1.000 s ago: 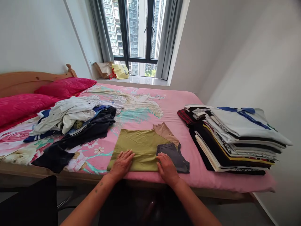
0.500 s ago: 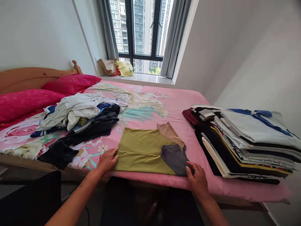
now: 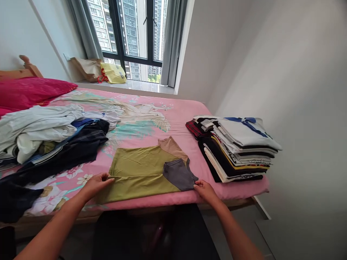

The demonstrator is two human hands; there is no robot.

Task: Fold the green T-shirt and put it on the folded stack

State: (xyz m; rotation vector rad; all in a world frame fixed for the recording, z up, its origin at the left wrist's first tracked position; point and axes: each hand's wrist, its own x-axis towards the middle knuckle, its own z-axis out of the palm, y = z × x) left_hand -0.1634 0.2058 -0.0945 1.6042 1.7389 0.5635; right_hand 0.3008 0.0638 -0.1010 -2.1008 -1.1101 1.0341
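Note:
An olive-green garment with a grey sleeve and a tan sleeve lies folded on the pink bed sheet near the front edge. My left hand pinches the garment's left edge at the fold. My right hand grips the right end, at the tip of the grey sleeve. Both hands are closed on the cloth.
A heap of unfolded clothes lies to the left. A stack of folded clothes sits at the bed's right corner. Red pillows are at the back left; bags stand on the window sill.
My hands have slid apart from the middle of the garment to its left and right ends and closed on them. The view has swung to the right.

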